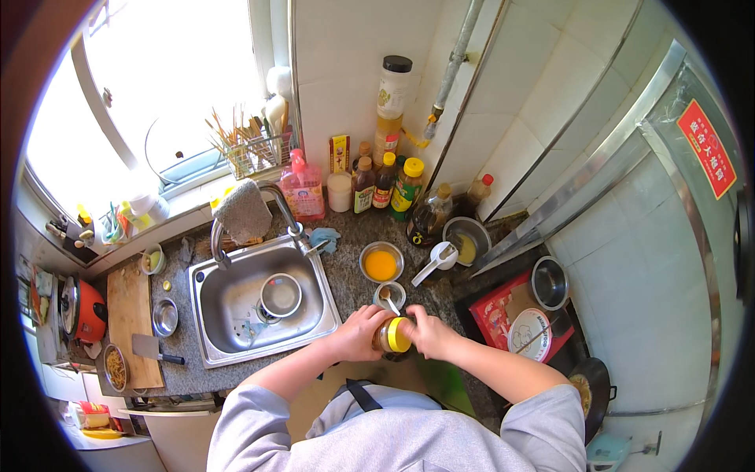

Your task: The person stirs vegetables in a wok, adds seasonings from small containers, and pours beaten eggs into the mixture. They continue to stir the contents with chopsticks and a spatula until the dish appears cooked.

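My left hand point(362, 331) is wrapped around a glass jar point(383, 337) with a yellow lid point(399, 335), tilted near the counter's front edge. On the lid's right side lie the fingers of my right hand point(429, 333); whether the lid is loose I cannot tell. Just beyond the jar stands a small bowl point(399, 290) with a white spoon point(389, 301) in it. A metal bowl of orange-yellow liquid point(380, 265) is behind that. A white-handled tool point(435, 264), its kind unclear, rests beside a metal pot point(475, 229) holding some yellowish matter.
A steel sink point(236, 295) holding a metal bowl point(281, 295) is at left, before a cutting board point(131, 295) and a cleaver point(147, 347). Sauce bottles point(384, 180) line the wall. A red box point(495, 307) bears a paper tub point(529, 335) and a metal bowl point(550, 283); a wok point(597, 389) is at lower right.
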Available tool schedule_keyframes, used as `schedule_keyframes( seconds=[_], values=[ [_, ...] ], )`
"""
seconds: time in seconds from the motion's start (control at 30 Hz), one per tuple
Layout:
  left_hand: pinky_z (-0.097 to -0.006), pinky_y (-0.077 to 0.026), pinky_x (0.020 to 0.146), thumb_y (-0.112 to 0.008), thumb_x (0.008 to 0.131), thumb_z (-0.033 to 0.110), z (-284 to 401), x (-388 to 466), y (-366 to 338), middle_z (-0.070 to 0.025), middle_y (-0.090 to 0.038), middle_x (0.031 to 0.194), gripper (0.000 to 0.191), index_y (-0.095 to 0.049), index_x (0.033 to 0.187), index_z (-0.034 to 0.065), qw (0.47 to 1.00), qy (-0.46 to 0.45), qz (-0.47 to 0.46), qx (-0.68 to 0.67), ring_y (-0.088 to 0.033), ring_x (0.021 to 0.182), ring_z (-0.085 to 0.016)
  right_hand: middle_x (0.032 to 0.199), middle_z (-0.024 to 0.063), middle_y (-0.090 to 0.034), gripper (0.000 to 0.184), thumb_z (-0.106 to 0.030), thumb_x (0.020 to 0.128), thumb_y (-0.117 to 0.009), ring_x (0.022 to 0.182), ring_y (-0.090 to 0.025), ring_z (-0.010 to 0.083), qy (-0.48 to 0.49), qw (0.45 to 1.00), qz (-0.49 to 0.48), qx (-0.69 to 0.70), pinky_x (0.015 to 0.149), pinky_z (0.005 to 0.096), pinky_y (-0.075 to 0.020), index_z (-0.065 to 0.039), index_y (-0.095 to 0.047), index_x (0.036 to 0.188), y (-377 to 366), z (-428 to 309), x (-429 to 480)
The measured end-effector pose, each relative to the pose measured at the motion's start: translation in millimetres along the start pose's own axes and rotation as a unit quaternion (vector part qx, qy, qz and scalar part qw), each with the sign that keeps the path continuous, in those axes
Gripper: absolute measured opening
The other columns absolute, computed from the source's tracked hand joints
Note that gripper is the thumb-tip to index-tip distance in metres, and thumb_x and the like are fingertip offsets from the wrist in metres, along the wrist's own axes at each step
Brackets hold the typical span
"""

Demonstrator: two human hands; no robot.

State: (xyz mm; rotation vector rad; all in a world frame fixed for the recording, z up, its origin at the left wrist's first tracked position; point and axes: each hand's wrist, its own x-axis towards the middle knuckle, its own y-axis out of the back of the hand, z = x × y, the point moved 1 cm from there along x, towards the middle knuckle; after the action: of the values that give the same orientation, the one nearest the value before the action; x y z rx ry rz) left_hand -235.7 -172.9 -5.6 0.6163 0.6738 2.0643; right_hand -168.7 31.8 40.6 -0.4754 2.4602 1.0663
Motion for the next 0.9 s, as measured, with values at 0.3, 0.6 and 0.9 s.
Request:
schedule_keyframes(
  seconds=[0.3, 0.6, 0.9],
  values=[
    [-0.0448, -0.040, 0.100, -0.082, 0.062, 0.021, -91.8, 69.4, 38.3, -0.0194, -0.051, 0.121, 0.079, -0.043, 0.129, 0.0056, 0.909, 0.203, 0.363, -0.022, -0.047, 0.116, -0.037, 0.084, 0.0160, -0.067, 0.057, -0.048, 0.103, -0.034, 0.063, -0.066, 0.0190, -0.029, 0.937, 0.026, 0.348, 0.056, 0.0280, -0.0526, -0.004, -0.036, 0.139, 8.2, 37.1, -19.2],
    [-0.0519, -0.040, 0.101, -0.085, 0.060, 0.017, -182.6, 201.4, 97.3, -0.0157, -0.044, 0.130, 0.090, -0.039, 0.137, 0.0167, 0.736, 0.392, 0.551, 0.033, -0.043, 0.119, -0.040, 0.097, 0.0113, -0.066, 0.041, -0.023, 0.102, -0.046, 0.079, -0.066, 0.0158, -0.028, 0.935, 0.066, 0.346, 0.070, 0.0285, -0.0533, -0.002, -0.040, 0.137, -27.4, 68.7, -89.0],
    [-0.0527, -0.034, 0.106, -0.076, 0.072, 0.011, -241.3, 252.4, 91.6, -0.0159, -0.040, 0.141, 0.088, -0.027, 0.145, 0.0044, 0.712, 0.388, 0.579, 0.083, -0.039, 0.128, -0.039, 0.098, 0.0126, -0.066, 0.037, -0.013, 0.101, -0.049, 0.082, -0.067, 0.0165, -0.084, 0.892, 0.141, 0.422, 0.071, 0.0296, -0.0558, -0.003, -0.042, 0.135, -71.2, 86.4, -140.2]
  ],
)
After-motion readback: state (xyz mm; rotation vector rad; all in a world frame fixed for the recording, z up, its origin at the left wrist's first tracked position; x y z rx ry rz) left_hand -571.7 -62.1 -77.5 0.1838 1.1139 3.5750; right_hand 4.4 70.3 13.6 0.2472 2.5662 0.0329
